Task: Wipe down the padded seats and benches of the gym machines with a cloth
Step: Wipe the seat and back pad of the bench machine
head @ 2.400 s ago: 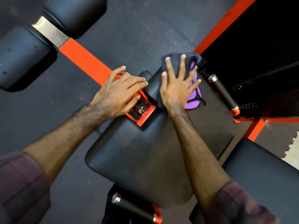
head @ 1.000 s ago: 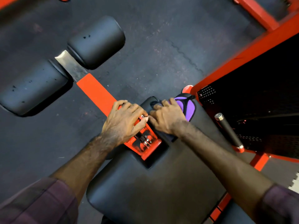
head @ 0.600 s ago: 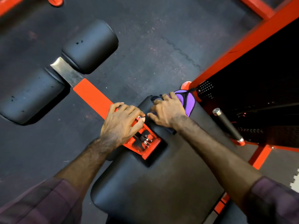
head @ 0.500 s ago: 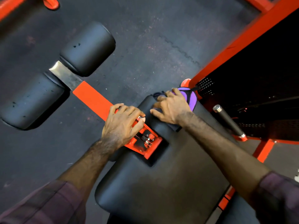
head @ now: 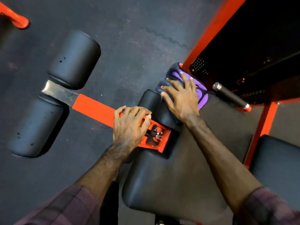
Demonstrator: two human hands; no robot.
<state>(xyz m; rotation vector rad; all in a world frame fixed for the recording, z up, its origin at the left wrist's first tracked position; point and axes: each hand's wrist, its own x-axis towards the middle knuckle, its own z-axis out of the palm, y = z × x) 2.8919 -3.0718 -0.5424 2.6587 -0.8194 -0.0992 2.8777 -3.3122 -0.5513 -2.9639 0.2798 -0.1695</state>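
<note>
Seat pad [head: 186, 172]: black padded seat with a notch cut in its far edge; a red bracket [head: 154, 137] sits in the notch.
Cloth [head: 201, 93]: purple and dark grey, bunched at the far right corner of the seat pad, draped over its far edge.
Right hand [head: 181, 98]: lies flat on the cloth, fingers spread and fairly straight, pressing it onto the pad; this grip is splayed, not pinching.
Left hand [head: 129, 125]: rests on the red bar [head: 94, 109] where it meets the bracket, fingers curled over the bar's far side, thumb by the bracket; this grip wraps the bar.
Roller pads [head: 74, 59]: two black cylinders at the bar's far end, one on either side of a bare metal plate, above the dark floor [head: 138, 38].
Handle [head: 230, 96]: black grip with chrome ends, just beyond the seat pad's right edge, near the cloth but apart from it.
Second pad [head: 276, 166]: black cushion right of the seat pad, behind a red frame post.
</note>
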